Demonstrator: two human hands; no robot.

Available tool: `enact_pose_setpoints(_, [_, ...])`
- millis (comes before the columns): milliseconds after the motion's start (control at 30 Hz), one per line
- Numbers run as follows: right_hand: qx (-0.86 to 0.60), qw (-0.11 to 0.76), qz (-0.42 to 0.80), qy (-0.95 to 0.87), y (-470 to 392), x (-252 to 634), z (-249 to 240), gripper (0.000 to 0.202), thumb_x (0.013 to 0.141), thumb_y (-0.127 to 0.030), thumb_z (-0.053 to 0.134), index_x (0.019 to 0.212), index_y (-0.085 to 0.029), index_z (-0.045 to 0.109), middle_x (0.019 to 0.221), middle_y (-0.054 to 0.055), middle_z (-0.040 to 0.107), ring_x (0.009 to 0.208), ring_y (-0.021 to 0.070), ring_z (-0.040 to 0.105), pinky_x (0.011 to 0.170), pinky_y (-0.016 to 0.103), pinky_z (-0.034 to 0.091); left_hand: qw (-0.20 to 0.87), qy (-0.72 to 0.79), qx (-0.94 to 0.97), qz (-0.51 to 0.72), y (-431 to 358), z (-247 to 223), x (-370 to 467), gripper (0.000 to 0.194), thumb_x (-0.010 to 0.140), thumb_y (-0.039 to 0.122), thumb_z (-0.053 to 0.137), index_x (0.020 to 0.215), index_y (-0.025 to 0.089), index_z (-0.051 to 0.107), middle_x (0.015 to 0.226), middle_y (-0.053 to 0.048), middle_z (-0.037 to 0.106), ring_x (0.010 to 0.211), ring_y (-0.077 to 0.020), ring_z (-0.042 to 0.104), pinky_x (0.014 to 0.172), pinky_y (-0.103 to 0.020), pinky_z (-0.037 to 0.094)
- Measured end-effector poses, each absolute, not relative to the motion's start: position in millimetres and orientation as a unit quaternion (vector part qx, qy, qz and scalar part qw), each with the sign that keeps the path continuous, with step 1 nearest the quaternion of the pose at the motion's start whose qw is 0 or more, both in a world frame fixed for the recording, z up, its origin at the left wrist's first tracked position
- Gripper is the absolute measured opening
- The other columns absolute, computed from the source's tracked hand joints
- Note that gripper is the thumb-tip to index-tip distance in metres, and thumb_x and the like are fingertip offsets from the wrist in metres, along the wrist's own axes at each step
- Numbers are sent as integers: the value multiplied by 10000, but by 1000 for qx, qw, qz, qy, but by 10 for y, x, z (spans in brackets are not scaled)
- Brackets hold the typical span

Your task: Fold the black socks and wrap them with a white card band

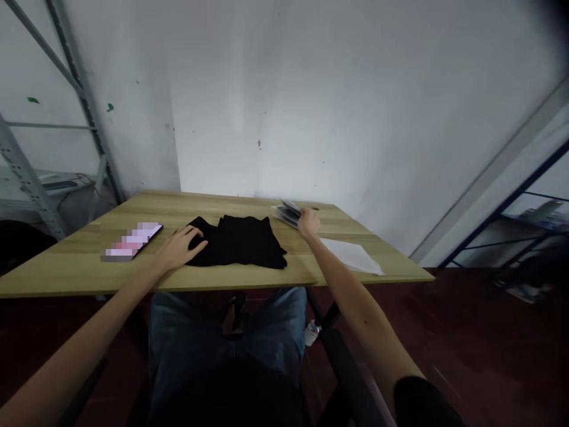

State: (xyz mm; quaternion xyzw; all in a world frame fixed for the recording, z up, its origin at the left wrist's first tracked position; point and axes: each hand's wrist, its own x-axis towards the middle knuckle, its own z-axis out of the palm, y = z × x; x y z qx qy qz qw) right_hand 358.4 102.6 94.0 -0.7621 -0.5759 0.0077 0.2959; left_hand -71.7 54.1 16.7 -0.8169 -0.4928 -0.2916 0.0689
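Note:
A folded black garment (242,240) lies on the wooden table in front of me. My left hand (181,246) rests at its left end, fingers spread over the cloth. At the back of the table, my right hand (309,223) grips the right end of a flat grey-and-clear packet (288,212), perhaps plastic; its exact kind is too blurred to tell. Just below my right wrist is a flat white sheet or bag (353,256), with my forearm over its left part.
A phone with a blurred-out screen (132,242) lies on the table (249,277) at the left. Behind the table stands a white wall (275,101). Metal racks flank it, a grey rack (71,71) on the left and a blue rack (511,204) on the right.

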Motion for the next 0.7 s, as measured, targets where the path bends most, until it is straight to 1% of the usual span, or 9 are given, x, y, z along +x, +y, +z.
enact_pose_setpoints(67, [-752, 325, -8, -573, 916, 3411, 1002, 613, 1139, -390, 163, 1569, -158, 533, 1430, 220, 663, 1338, 383, 628, 1112, 614, 471, 92, -499, -801, -318, 502, 199, -687, 385, 1011, 541, 446, 1207, 258, 619, 1294, -113, 693, 1249, -331, 641, 1129, -497, 454])
enact_pose_setpoints(133, [-708, 359, -28, -608, 716, 3169, 950, 588, 1141, -349, 159, 1592, -225, 514, 1487, 143, 647, 1392, 319, 595, 1175, 542, 450, 112, -510, -777, -351, 450, 219, -649, 447, 1011, 536, 477, 1334, 241, 565, 1370, -140, 653, 1321, -356, 596, 1161, -519, 431])
enact_pose_setpoints(200, [-568, 412, -59, -710, 435, 2897, 768, 528, 1136, -315, 254, 1522, -253, 608, 1526, 78, 632, 1436, 275, 554, 1220, 476, 436, 119, -524, -747, -391, 380, 213, -614, 579, 987, 550, 549, 1460, 223, 478, 1446, -164, 600, 1392, -370, 543, 1192, -529, 411])
enact_pose_setpoints(233, [-510, 422, -64, -747, 281, 2768, 646, 499, 1130, -301, 294, 1461, -286, 668, 1498, 49, 657, 1418, 260, 568, 1218, 466, 450, 112, -526, -736, -411, 339, 201, -602, 657, 968, 550, 590, 1511, 217, 430, 1475, -170, 576, 1410, -366, 530, 1200, -523, 413])
enact_pose_setpoints(300, [-426, 387, -43, -817, -8, 2563, 396, 437, 1110, -273, 393, 1386, -344, 725, 1437, 28, 697, 1351, 255, 613, 1163, 459, 517, 72, -514, -745, -420, 249, 168, -593, 746, 941, 510, 644, 1572, 219, 373, 1510, -162, 546, 1402, -338, 544, 1189, -493, 446])
enact_pose_setpoints(367, [-384, 361, -30, -849, -213, 2453, 205, 399, 1095, -257, 453, 1343, -361, 749, 1432, 33, 693, 1322, 262, 623, 1125, 458, 547, 28, -487, -784, -384, 165, 143, -600, 663, 935, 424, 640, 1547, 249, 455, 1505, -129, 560, 1369, -309, 577, 1167, -464, 480])
enact_pose_setpoints(467, [-397, 365, -25, -842, -319, 2446, 80, 343, 1068, -259, 524, 1302, -351, 757, 1347, 63, 708, 1247, 278, 644, 1091, 472, 559, 12, -463, -825, -325, 88, 149, -615, 501, 923, 305, 608, 1422, 284, 635, 1458, -90, 623, 1358, -303, 589, 1180, -469, 479])
enact_pose_setpoints(567, [-440, 371, -17, -818, -282, 2509, 68, 337, 1014, -251, 583, 1308, -328, 728, 1246, 80, 708, 1185, 300, 643, 1053, 495, 565, 10, -467, -828, -311, 75, 169, -619, 512, 921, 253, 585, 1426, 290, 657, 1427, -79, 672, 1342, -297, 608, 1181, -475, 488])
enact_pose_setpoints(700, [-464, 394, 22, -793, -247, 2554, 70, 302, 989, -215, 535, 1205, -308, 724, 1175, 75, 715, 1133, 299, 648, 1022, 491, 565, 14, -476, -822, -312, 93, 140, -630, 518, 930, 249, 576, 1443, 258, 649, 1458, -87, 666, 1368, -287, 601, 1199, -468, 480])
